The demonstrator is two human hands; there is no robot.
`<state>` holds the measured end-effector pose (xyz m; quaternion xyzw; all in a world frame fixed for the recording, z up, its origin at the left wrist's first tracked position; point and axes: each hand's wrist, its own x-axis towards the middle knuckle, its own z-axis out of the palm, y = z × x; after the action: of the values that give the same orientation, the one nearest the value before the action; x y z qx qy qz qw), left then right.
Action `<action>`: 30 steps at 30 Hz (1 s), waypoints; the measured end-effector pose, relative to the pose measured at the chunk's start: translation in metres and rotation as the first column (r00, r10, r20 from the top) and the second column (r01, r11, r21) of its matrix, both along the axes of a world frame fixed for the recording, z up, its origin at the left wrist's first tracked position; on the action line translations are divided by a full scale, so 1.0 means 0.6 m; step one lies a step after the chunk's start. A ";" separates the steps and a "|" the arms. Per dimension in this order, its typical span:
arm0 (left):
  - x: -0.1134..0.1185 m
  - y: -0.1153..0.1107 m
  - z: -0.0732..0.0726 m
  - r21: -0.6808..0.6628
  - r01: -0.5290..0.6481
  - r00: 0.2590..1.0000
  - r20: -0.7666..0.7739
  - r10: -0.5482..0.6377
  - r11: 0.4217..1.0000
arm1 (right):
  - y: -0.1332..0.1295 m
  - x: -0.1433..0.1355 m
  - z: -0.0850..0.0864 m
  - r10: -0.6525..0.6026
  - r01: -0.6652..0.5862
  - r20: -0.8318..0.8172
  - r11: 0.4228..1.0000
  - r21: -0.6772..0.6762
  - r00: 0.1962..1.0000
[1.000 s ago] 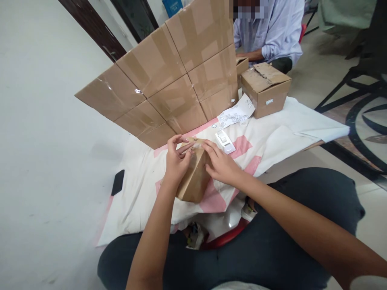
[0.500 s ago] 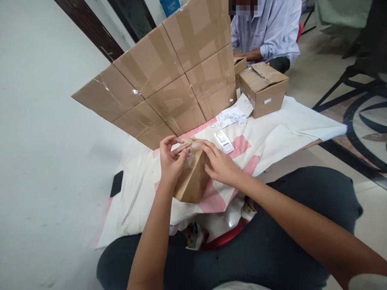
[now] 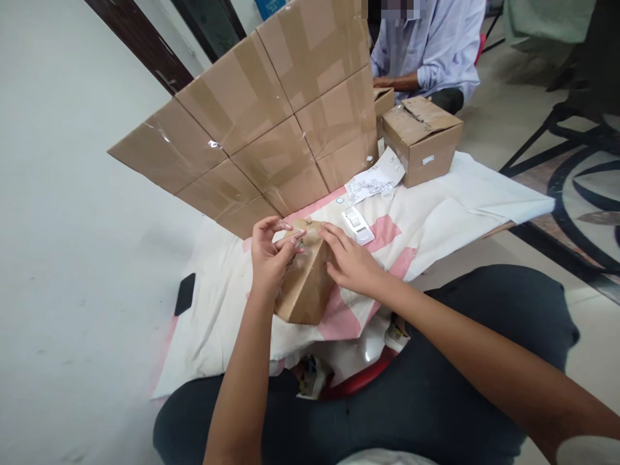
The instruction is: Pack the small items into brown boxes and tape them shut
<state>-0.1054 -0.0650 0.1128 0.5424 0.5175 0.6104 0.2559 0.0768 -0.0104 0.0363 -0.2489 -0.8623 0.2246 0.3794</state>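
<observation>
A small brown cardboard box point(image 3: 305, 290) stands near the front edge of the cloth-covered table, between my hands. At its upper left, my left hand point(image 3: 272, 253) pinches a strip of clear tape point(image 3: 299, 237) between thumb and fingers; the strip runs over the top of the box. My right hand point(image 3: 349, 259) rests on the box's upper right side, fingers spread along the edge and thumb lower down. My left hand partly hides the top of the box.
A tall taped cardboard panel point(image 3: 271, 148) stands behind the box. Right of it are a white device point(image 3: 358, 225), a printed paper point(image 3: 376, 179) and a larger carton point(image 3: 430, 145). A black phone point(image 3: 185, 294) lies left. A person point(image 3: 426, 51) sits across the table.
My left hand has shifted slightly left and away from the box, with the clear strip showing more. My right hand has stayed nearly still on the box.
</observation>
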 end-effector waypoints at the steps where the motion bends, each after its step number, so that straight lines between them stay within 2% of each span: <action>1: 0.000 0.000 0.001 -0.015 0.004 1.000 0.007 -0.004 1.000 | 0.000 0.000 0.000 0.000 0.000 0.001 1.000 -0.001 1.000; 11: -0.005 0.001 -0.001 -0.139 0.022 0.996 0.093 -0.009 0.990 | -0.001 -0.002 -0.002 -0.007 0.007 0.012 1.000 0.007 1.000; 17: -0.004 0.002 0.000 -0.160 0.018 0.993 0.119 0.001 0.987 | -0.002 0.000 0.000 -0.014 0.013 0.043 1.000 0.022 0.999; 22: -0.004 0.005 -0.002 -0.168 0.008 0.995 0.101 0.009 0.986 | 0.000 0.003 0.002 -0.021 0.016 0.106 0.999 0.042 0.994; 30: -0.006 0.009 -0.003 -0.168 -0.036 0.999 0.022 0.040 0.985 | 0.000 0.005 0.012 -0.030 0.027 0.117 0.999 0.025 0.993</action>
<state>-0.1088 -0.0593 0.1109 0.5012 0.5741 0.5761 0.2954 0.0796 -0.0105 0.0437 -0.2695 -0.8820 0.1940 0.3344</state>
